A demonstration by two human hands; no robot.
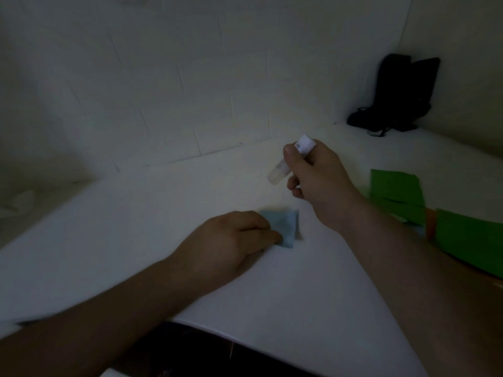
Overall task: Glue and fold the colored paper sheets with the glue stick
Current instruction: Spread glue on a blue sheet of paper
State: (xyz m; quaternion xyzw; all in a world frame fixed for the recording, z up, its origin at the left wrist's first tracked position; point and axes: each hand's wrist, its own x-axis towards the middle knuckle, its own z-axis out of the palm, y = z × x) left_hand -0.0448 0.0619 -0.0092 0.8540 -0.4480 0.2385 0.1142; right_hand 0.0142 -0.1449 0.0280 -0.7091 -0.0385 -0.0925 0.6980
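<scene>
A small folded light-blue paper [285,225] lies on the white table [190,213] in the middle. My left hand [231,240] rests on the table with its fingertips pinning the paper's left edge. My right hand [318,180] hovers above and right of the paper, gripping a white glue stick [291,161] that points down-left; its clear end sticks out below the thumb. Whether that end is capped is too blurred to tell.
Green paper sheets [397,189] lie at the right, with an orange strip [431,223] between them. A black bag [394,96] stands in the far right corner against the white wall. The table's near edge curves just in front of me.
</scene>
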